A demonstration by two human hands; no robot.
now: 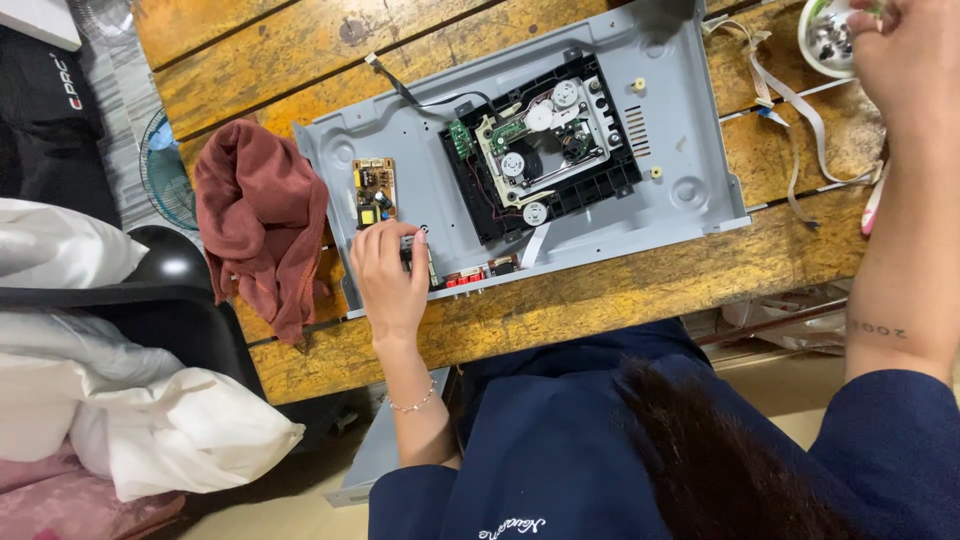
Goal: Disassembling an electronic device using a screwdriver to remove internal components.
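A grey metal chassis (680, 120) of an opened disc player lies on a worn wooden table (620, 290). A black disc drive mechanism (540, 150) with white gears sits in its middle. A small brown circuit board (373, 190) is at its left end. My left hand (390, 270) rests on the chassis's near-left edge, just below that board, fingers curled over the edge by a strip with red parts. My right hand (895, 50) reaches to the far right, fingers at the rim of a white bowl (825, 45) holding small dark parts. Its fingertips are cut off by the frame.
A dark red cloth (262, 225) is heaped at the chassis's left end. Flat white ribbon cables (800, 120) trail over the table at the right. White pillows (180, 430) and a black chair (170, 300) stand at the left. A grey metal cover (370, 460) leans below the table.
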